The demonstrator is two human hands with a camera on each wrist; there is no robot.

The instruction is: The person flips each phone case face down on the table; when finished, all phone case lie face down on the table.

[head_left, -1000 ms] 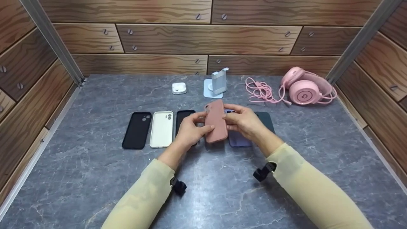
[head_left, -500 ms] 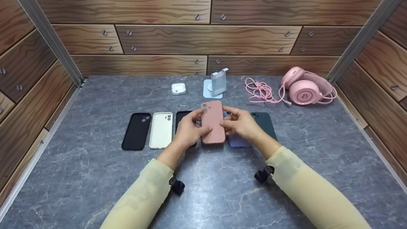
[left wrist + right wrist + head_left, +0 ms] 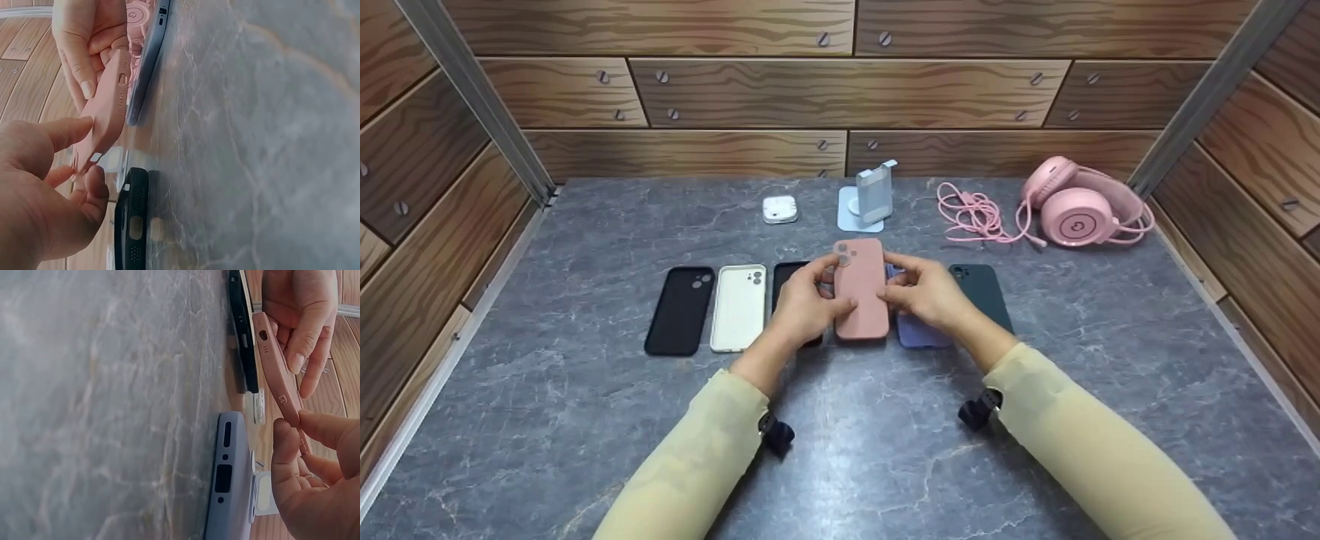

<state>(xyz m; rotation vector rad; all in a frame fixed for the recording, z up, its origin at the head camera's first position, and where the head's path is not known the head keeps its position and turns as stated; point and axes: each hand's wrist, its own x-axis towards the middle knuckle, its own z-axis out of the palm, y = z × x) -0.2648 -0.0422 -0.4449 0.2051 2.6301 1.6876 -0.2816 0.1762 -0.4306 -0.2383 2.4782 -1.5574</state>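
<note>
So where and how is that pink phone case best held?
I'd pinch the pink phone case by its two long edges, one hand from each side. It's a thin slab raised off the table, leaving those edges reachable from left and right. The left hand and right hand hold it from those sides.

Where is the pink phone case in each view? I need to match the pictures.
Head: pink phone case, near the centre, held between the left hand and right hand.
Left wrist: pink phone case, upper left.
Right wrist: pink phone case, upper right.
Shared landmark: the purple phone case, partly visible in all three.
</note>
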